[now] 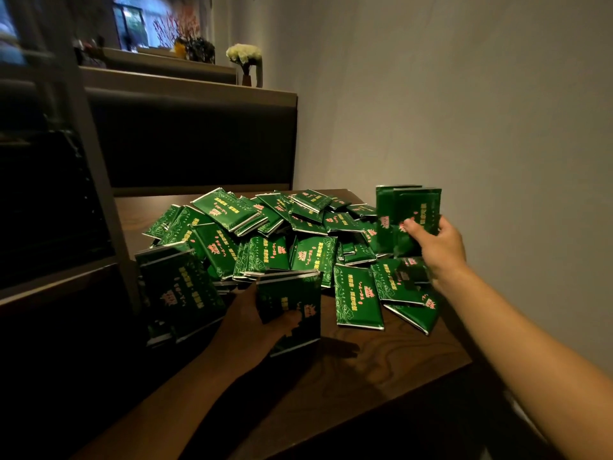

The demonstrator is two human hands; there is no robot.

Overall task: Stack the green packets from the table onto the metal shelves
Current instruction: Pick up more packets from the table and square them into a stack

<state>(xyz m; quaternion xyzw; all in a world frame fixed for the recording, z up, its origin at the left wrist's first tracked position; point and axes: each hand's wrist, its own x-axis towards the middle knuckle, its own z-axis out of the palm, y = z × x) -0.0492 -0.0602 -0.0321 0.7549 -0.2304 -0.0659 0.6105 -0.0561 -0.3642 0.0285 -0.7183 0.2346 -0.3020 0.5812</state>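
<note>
A loose heap of green packets [265,237] with red and gold print covers the far half of the dark wooden table [381,366]. My left hand [262,330] grips a small upright stack of green packets [290,307] just above the table's near middle. Over the right side of the heap, my right hand [438,244] holds another bunch of green packets [409,214] raised and upright. The metal shelf frame [96,167] stands at the left, with one slanted post beside the heap.
A dark padded bench back [199,141] rises behind the table. A plain wall [464,127] runs along the right side. White flowers in a vase [245,61] sit on the ledge at the back. The table's near right corner is bare wood.
</note>
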